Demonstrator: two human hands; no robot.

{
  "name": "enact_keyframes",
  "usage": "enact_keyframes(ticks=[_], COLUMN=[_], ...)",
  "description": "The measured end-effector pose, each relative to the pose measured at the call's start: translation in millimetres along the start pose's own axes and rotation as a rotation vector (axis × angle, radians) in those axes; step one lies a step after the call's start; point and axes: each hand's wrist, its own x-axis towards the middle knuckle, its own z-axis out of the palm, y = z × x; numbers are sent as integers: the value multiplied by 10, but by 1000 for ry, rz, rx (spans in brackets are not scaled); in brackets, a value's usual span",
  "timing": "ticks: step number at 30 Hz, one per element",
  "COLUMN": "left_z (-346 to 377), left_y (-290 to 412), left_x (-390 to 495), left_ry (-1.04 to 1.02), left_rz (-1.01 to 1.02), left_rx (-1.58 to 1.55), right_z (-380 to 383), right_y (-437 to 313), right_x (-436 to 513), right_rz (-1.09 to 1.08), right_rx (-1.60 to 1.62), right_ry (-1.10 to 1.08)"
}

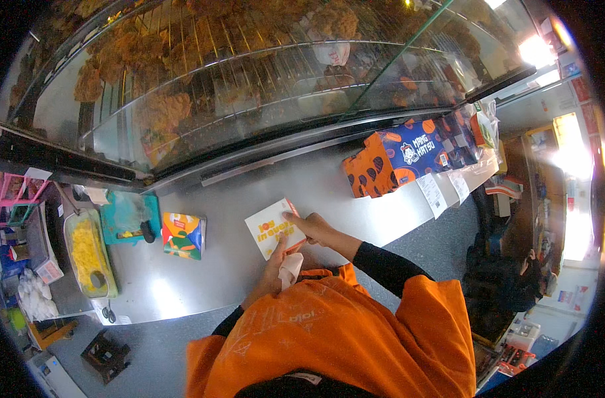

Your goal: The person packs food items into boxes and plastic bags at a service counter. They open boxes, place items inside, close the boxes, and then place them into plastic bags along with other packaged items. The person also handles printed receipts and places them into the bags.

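Note:
In front of my body, both hands grip a small white paperboard box (267, 224) with orange edges and yellow and orange writing on its face. My left hand (270, 273) has it by the near edge, thumb on the printed face. A crumpled piece of pale tissue or paper (291, 267) is also at that hand. My right hand (315, 229) clasps the box's right side, its thumb lying on the face. The fingers behind the box are hidden. On the steel counter (212, 278) to the left lies a colourful carton (183, 236).
A heated glass display case (222, 114) with fried food on wire racks borders the counter. Printed boxes (412, 154) with receipts (433, 195) stand right. A tub of yellow food (87, 251) and a teal tray (130, 216) are left. Another person (501, 276) is at far right.

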Motion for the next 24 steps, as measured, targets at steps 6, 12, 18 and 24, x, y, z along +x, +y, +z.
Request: enact_keyframes(ticks=[6,12,18,24], left_z=[-20,-36,-180,-171], left_y=[24,-21,29,-18], left_x=[-145,51,-46,165], left_ry=[-175,75,-152,-122], left_rz=[115,140,193,100], left_rx=[28,175,288,55], right_z=[149,328,527,569], right_y=[97,66,154,321], right_x=[214,128,27,291], right_rz=[-142,-460,-373,-697], right_rx=[-306,-996,-363,-507], right_ry=[158,743,398,645])
